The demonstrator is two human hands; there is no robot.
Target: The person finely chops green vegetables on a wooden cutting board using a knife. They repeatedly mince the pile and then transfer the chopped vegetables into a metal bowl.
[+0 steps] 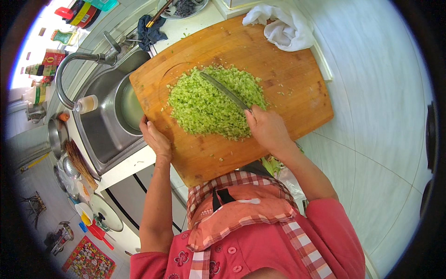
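A pile of finely chopped green vegetable (209, 104) covers the middle of a wooden cutting board (296, 90). My right hand (268, 127) is closed around a kitchen knife (224, 90). Its blade reaches up and left across the pile, seen nearly along its spine. At the board's left edge, my left hand (155, 139) grips the wood, with its thumb on top and some fingers hidden. Just beyond that hand, a metal bowl (120, 104) with cloudy liquid stands in the sink (101, 136), partly covered by the board.
A curved faucet (62, 75) arches over the sink. White cloth (289, 29) lies on the board's far right corner. Behind the board are a dark cloth (148, 31) and a plate (198, 14). A whisk broom (80, 162) and a pot lid (106, 212) lie left.
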